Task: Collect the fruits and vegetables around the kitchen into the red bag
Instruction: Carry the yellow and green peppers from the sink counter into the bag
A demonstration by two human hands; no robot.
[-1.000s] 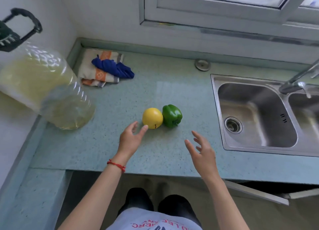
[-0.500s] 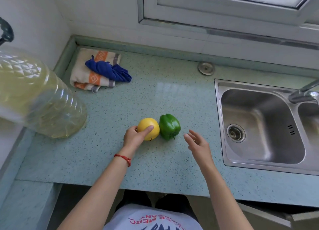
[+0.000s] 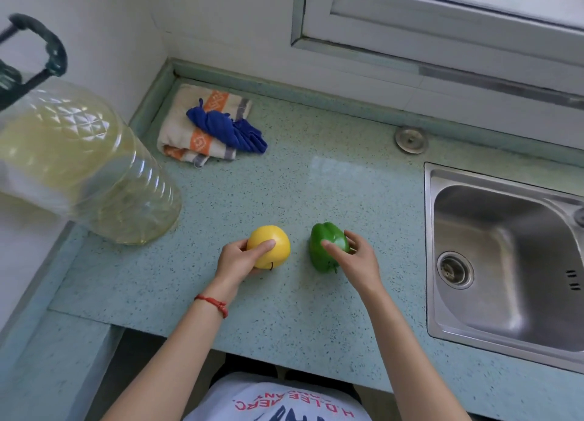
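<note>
Both fruits have parted since half a second ago, when they sat touching: your right hand (image 3: 358, 259) has closed around the green pepper (image 3: 327, 251) and your left hand (image 3: 238, 259) now grips the yellow apple (image 3: 270, 250), thumb across its top. On the speckled desk (image 3: 316, 199), a big oil jug (image 3: 79, 167) stands beyond your left hand, folded cloths (image 3: 208, 126) lie farther ahead, and the steel sink (image 3: 505, 262) sits just right of your right hand.
</note>
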